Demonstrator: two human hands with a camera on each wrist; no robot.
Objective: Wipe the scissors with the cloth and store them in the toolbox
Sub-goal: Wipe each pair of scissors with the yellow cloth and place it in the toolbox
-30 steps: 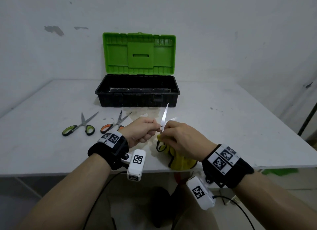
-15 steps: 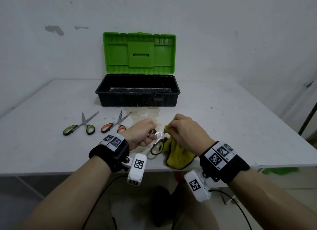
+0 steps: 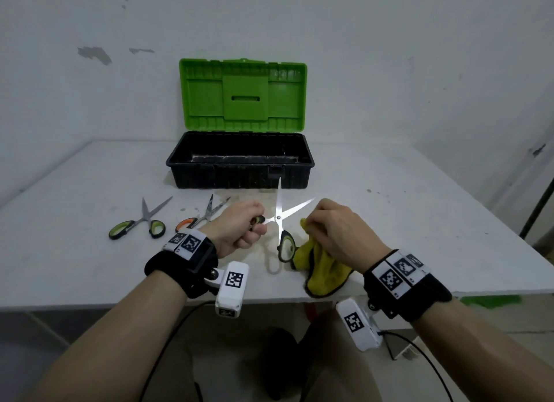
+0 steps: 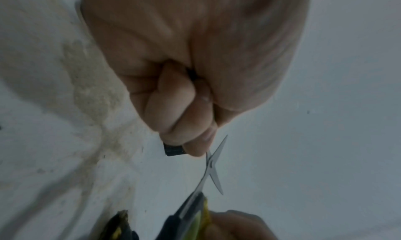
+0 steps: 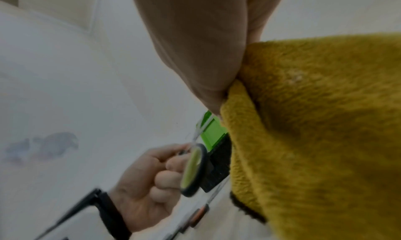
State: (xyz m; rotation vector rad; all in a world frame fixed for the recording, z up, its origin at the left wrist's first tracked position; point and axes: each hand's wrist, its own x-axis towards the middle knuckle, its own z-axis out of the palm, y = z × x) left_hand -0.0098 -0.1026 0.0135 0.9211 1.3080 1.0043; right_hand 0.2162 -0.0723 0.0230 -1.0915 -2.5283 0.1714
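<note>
Left hand (image 3: 239, 226) fisted on one handle of the scissors (image 3: 281, 221), blades splayed toward the toolbox (image 3: 239, 161) straight ahead; right hand (image 3: 335, 230) pinches the cloth (image 3: 323, 269) just right of blades, above the counter (image 3: 404, 221)

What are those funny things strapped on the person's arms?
Both forearms are bare, with no sleeves. Each wrist wears a wide black strap topped with white tags printed with black square codes. A small white box camera hangs beneath each wrist, and thin black cables trail from them.
</note>
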